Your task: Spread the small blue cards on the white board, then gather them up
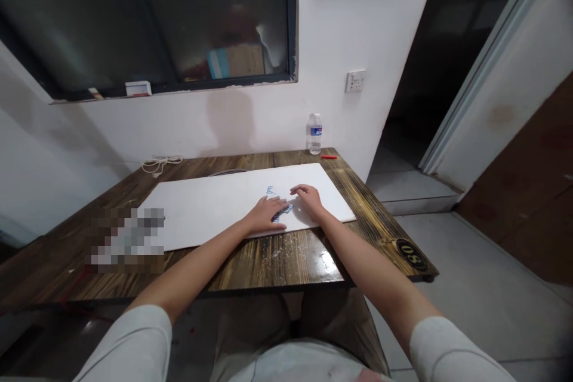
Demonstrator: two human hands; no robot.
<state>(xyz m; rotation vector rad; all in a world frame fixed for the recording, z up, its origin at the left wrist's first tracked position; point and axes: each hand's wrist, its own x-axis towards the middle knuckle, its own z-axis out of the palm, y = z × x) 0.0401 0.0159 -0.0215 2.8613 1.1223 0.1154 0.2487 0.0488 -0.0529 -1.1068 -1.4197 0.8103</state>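
Observation:
On a long white board, my left hand lies palm down with its fingers spread. Under and beside its fingers are small blue-and-white striped pieces or marks, partly covered; I cannot tell which they are. My right hand is just to the right of them, fingers loosely bent toward the left hand, with nothing visible in it. Another small blue striped shape shows on the board beyond my left fingertips.
The board rests on a dark wooden table. A water bottle stands at the back right by a red pen-like object. A coiled white cable lies at the back left. A blurred patch hides something at left.

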